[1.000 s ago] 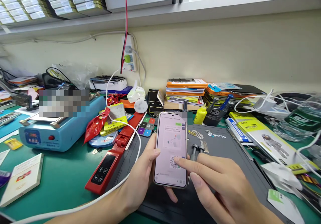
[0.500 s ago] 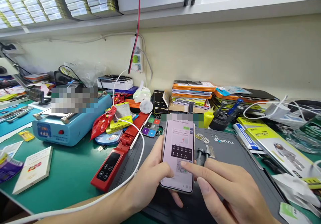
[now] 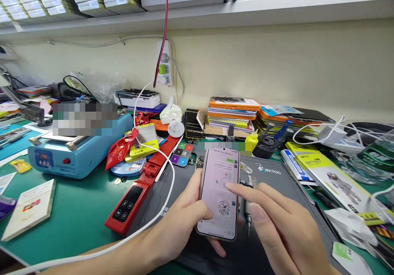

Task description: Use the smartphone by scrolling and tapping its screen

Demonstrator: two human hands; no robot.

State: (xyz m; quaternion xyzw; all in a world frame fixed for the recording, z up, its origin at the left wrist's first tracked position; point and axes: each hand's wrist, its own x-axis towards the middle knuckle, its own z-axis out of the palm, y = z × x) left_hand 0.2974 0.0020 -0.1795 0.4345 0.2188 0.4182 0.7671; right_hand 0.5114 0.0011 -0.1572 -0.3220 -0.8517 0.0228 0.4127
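Observation:
My left hand (image 3: 187, 205) is wrapped round a smartphone (image 3: 219, 221), holding it upright with the screen towards me. Its thumb lies over the left edge of the screen. A chat page shows there, with a small map picture and a round code below it. My right hand (image 3: 281, 225) holds nothing; its index finger is stretched out, the tip at the screen beside the map picture, and its thumb stands apart. Whether the fingertip touches the glass I cannot tell. Behind the right fingers a screwdriver (image 3: 248, 217) lies on the dark work mat (image 3: 264, 164), partly hidden.
A blue machine (image 3: 83, 156) stands at left, near a white box (image 3: 30, 207). A red folding device (image 3: 124, 209) lies beside the mat, and a white cable (image 3: 172, 180) runs over my left forearm. Yellow battery boxes (image 3: 335, 176) lie at right, below stacked cases (image 3: 234, 111).
The dark pop-up menu on the phone screen is gone, and the chat has shifted. My right index fingertip has moved up the screen. The view has turned slightly right.

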